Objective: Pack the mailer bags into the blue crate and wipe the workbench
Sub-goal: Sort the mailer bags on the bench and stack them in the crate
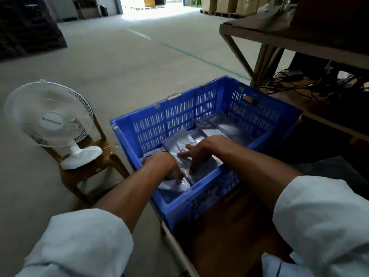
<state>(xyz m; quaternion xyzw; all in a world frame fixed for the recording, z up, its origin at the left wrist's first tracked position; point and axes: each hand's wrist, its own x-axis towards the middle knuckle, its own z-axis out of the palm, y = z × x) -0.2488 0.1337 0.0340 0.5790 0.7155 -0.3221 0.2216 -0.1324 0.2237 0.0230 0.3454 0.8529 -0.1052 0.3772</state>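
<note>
The blue slotted crate (179,110) stands on the brown workbench (229,226), at its left end. Several grey mailer bags (177,141) lie inside it, more (223,124) toward the far right corner. Both my hands are down in the crate. My left hand (165,164) has its fingers curled down onto a bag near the front wall; the fingertips are hidden. My right hand (201,149) lies on the bags with straight, spread fingers pressing them flat.
A white desk fan (50,114) stands on a brown plastic chair (95,168) left of the crate. A metal shelf rack (279,37) with tangled cables (311,84) is at the right. Open concrete floor stretches beyond.
</note>
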